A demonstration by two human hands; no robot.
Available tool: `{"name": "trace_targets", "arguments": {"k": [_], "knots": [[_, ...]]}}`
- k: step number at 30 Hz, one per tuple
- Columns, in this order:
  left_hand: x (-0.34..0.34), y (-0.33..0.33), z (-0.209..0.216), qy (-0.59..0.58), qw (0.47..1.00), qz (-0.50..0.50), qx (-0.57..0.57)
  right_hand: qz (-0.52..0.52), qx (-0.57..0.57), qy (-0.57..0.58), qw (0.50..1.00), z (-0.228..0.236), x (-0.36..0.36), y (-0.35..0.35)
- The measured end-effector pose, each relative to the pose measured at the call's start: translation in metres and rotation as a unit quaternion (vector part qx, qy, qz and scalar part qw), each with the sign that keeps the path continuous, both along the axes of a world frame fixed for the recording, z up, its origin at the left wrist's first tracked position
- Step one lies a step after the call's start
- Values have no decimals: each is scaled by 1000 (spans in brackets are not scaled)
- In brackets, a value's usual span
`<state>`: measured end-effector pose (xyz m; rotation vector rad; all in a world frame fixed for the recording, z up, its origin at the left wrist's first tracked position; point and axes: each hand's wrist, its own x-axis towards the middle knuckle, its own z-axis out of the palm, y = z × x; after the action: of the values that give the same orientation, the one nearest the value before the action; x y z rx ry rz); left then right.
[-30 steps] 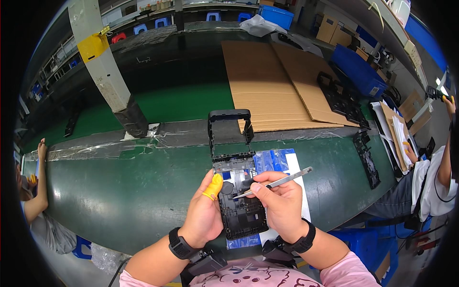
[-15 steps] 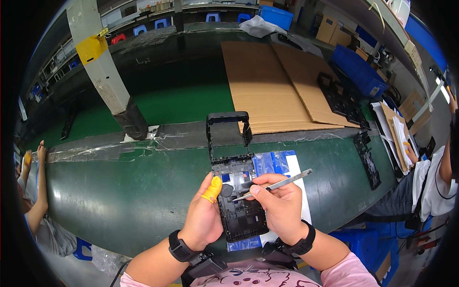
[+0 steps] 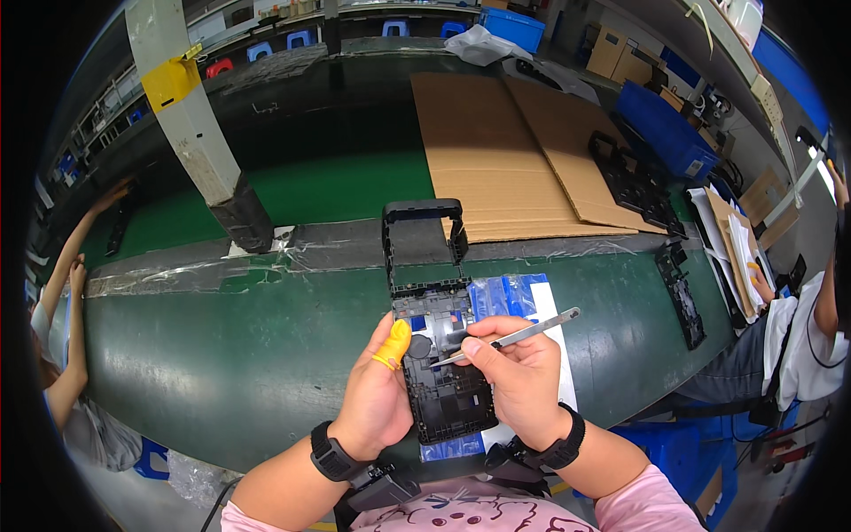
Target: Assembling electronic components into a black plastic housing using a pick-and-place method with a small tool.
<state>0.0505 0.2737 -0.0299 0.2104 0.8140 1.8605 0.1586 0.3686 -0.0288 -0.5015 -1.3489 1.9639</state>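
My left hand point(image 3: 376, 390), a yellow finger cot point(image 3: 394, 344) on its thumb, grips the left edge of a black plastic device housing point(image 3: 452, 403). An open rectangular frame point(image 3: 424, 209) extends from the housing's far end. Metal tweezers point(image 3: 541, 326) are pinched between the thumb and fingers of my right hand point(image 3: 525, 377). Their tip touches or hovers just over the middle of the housing, beside a round dark part point(image 3: 418, 347); contact is too fine to tell. Under the housing lie a blue plastic bag point(image 3: 503, 300) and a white sheet point(image 3: 557, 341).
Flat cardboard point(image 3: 496, 168) covers the far middle of the green table point(image 3: 222, 355). Black frame parts point(image 3: 681, 297) lie at the right, near a blue crate point(image 3: 660, 129). A post point(image 3: 199, 142) stands at the left. Co-workers sit at both sides, one arm point(image 3: 75, 239) reaching over the table.
At the far left, a co-worker's arm now stretches out to a black part. My hands, the housing and the tweezers stay nearly in place.
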Motion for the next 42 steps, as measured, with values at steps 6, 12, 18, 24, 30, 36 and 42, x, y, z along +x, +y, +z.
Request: {"name": "trace_targets", "arguments": {"k": [6, 12, 18, 24, 30, 36, 42], "knots": [[0, -1, 2, -2, 1000, 2, 3, -4, -6, -6, 1000, 3, 0, 0], [-1, -1, 2, -3, 1000, 2, 2, -4, 1, -10, 1000, 2, -1, 0], [0, 0, 3, -5, 1000, 2, -4, -5, 2, -7, 1000, 2, -2, 0], [0, 0, 3, 2, 1000, 3, 4, -10, 0, -17, 1000, 0, -2, 0], [-1, -2, 1, 0, 1000, 5, -1, -12, 7, -18, 1000, -1, -1, -2], [-2, 0, 1, -35, 999, -6, 18, -31, 15, -28, 999, 5, 0, -1], [-11, 4, -4, 17, 999, -23, 40, -77, -60, 12, 995, 13, 6, 14]]}}
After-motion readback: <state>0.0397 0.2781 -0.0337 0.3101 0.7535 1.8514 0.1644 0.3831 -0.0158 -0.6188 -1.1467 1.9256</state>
